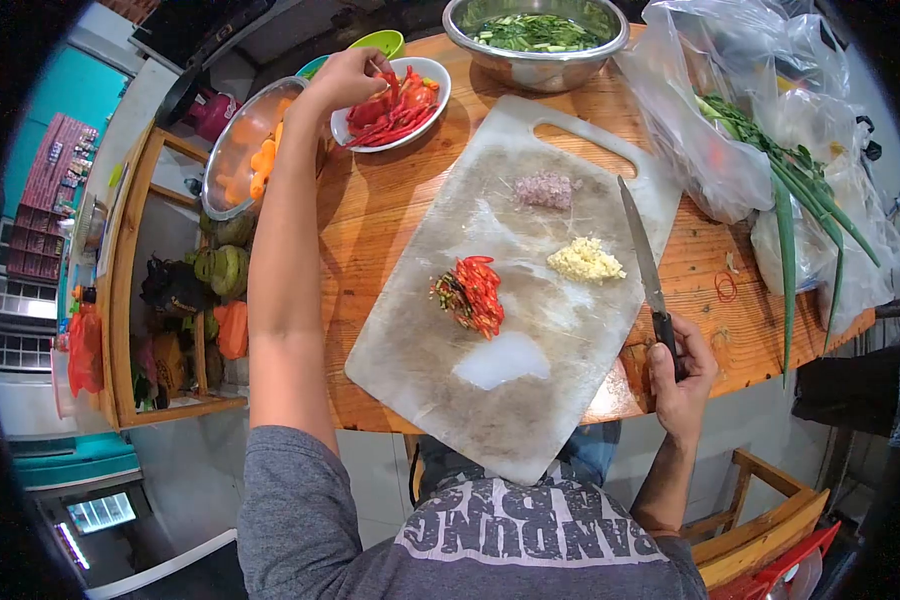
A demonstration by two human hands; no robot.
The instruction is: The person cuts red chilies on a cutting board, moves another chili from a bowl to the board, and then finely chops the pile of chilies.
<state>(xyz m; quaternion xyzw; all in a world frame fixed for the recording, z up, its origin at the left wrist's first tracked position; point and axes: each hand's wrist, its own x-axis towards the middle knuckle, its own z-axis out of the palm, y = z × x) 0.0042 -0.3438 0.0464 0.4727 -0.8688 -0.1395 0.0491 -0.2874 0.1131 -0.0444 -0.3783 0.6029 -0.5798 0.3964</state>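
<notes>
A: Right hand (682, 372) wraps the black handle of a long steel kitchen knife (642, 243), blade lying flat along the worn white cutting board (470, 400), likely parked out of the way.

B: And the left hand (348, 78)?

A: Stretched to the white oval plate (428, 70), fingers pinching 1 of the whole red chillies (395, 110), glossy and uncut.

B: On the board?

A: 3 small heaps: sliced red chilli (475, 292), minced garlic (584, 260), chopped shallot (546, 188).

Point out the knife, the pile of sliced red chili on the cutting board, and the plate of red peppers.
knife (638, 235): head view, middle of the blade.
sliced red chili (478, 292): head view, centre of the pile.
plate of red peppers (438, 92): head view, white right rim.
</notes>
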